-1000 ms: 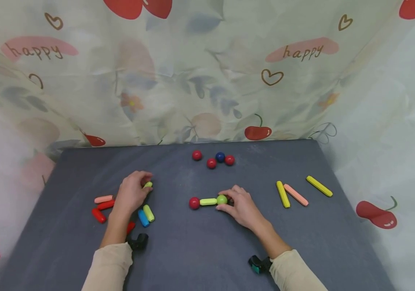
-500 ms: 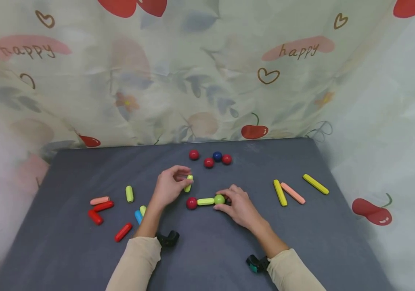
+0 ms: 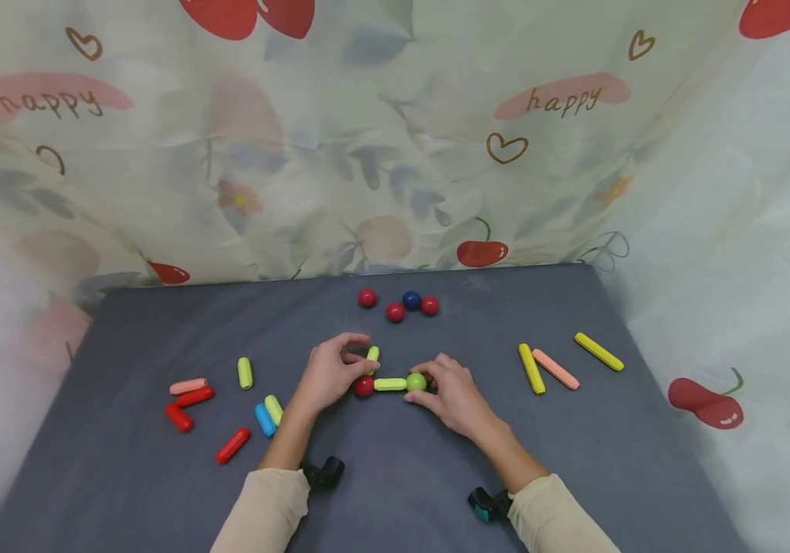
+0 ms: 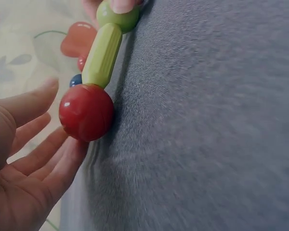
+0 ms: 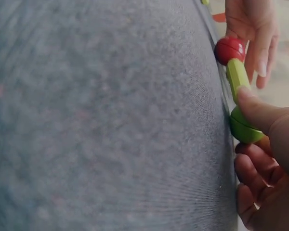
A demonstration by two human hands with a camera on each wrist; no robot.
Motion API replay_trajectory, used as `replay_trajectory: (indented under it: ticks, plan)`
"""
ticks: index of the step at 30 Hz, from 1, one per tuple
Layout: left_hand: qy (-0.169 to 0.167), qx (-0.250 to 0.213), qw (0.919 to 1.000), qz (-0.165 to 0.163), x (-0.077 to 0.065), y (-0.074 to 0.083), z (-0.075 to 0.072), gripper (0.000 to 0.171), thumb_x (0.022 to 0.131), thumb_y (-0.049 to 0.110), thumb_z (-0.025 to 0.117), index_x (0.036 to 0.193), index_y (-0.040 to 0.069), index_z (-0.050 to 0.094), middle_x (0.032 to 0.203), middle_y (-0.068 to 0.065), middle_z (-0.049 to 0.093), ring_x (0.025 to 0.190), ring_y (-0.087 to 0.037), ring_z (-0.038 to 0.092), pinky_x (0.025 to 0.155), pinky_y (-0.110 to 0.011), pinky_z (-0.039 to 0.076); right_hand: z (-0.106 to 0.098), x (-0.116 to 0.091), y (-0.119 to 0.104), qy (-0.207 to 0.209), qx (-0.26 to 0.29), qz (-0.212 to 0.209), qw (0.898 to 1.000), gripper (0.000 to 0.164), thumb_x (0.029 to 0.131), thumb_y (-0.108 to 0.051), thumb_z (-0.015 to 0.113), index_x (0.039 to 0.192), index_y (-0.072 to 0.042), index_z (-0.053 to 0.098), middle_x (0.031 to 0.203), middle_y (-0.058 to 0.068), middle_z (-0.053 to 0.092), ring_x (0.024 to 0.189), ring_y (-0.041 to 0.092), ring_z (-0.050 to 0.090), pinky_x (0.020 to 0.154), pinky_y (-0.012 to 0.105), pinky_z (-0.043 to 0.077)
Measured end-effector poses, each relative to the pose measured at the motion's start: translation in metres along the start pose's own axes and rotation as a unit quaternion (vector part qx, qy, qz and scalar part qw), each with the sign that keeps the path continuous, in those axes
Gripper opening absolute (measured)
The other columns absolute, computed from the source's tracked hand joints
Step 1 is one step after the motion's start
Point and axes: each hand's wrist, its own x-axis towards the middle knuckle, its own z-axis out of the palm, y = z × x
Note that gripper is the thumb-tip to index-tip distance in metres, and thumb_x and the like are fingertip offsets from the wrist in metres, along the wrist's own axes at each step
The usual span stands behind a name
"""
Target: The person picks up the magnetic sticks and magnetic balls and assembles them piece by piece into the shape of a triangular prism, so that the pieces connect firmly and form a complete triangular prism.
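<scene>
A red ball [image 3: 363, 386], a light green stick [image 3: 390, 384] and a green ball [image 3: 416, 382] are joined in a row on the table. My right hand [image 3: 456, 392] pinches the green ball between thumb and fingers; the right wrist view shows the thumb across the ball [image 5: 244, 127]. At the other end, my left hand [image 3: 334, 372] holds a second light green stick [image 3: 373, 353] between thumb and index finger, right at the far side of the red ball. In the left wrist view, fingers reach behind the red ball [image 4: 86, 113] and that second stick is hidden.
Three red balls [image 3: 395, 312] and a blue ball [image 3: 412, 300] lie towards the back. Several short sticks, red [image 3: 233, 445], pink [image 3: 188, 386], blue [image 3: 265, 420] and light green [image 3: 245, 373], are at left. Longer yellow [image 3: 531, 369] and pink [image 3: 555, 369] sticks lie right.
My left hand has picked up a light green stick from the left side and carried it right to the red ball. The right hand has stayed on the green ball.
</scene>
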Motion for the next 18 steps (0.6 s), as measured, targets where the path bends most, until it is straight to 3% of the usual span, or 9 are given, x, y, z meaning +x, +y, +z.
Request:
replay_trajectory:
  ticks: [6,11,14,18]
  plan:
    - [0.006,0.038,0.9992,-0.002,-0.024,-0.003,0.000,0.052,0.081,0.028,0.087,0.128,0.019,0.068,0.123,-0.001,0.071,0.096,-0.013,0.072,0.081,-0.035,0.061,-0.007,0.008,-0.004,-0.042,-0.012,0.008,0.999,0.046,0.088,-0.044,0.078,0.124,-0.017,0.070,0.097,-0.004,0.059,0.084,0.008,0.048,0.080,0.031,0.038]
    - [0.038,0.059,0.9975,0.008,-0.037,-0.005,0.006,0.045,0.080,0.024,0.088,0.121,0.013,0.072,0.115,-0.004,0.072,0.093,-0.014,0.070,0.083,-0.034,0.061,-0.020,0.038,-0.008,-0.044,-0.017,-0.026,0.999,0.051,0.097,-0.042,0.069,0.138,-0.013,0.062,0.116,0.004,0.062,0.093,0.014,0.056,0.086,0.035,0.051]
    - [0.055,0.045,0.9975,0.003,-0.040,-0.006,0.009,0.044,0.078,0.020,0.089,0.117,0.012,0.073,0.110,-0.004,0.074,0.093,-0.015,0.072,0.083,-0.035,0.061,-0.023,0.064,-0.013,-0.032,-0.031,-0.065,0.997,0.052,0.099,-0.030,0.068,0.146,-0.011,0.055,0.135,0.009,0.059,0.114,0.023,0.061,0.100,0.043,0.052]
    - [0.065,0.040,0.9970,-0.005,-0.040,-0.008,0.009,0.043,0.075,0.019,0.091,0.114,0.011,0.074,0.102,-0.003,0.077,0.089,-0.015,0.073,0.083,-0.036,0.061,-0.021,0.091,-0.017,-0.045,-0.064,-0.092,0.993,0.050,0.099,-0.015,0.068,0.147,-0.010,0.054,0.151,0.011,0.050,0.140,0.028,0.051,0.115,0.048,0.044]
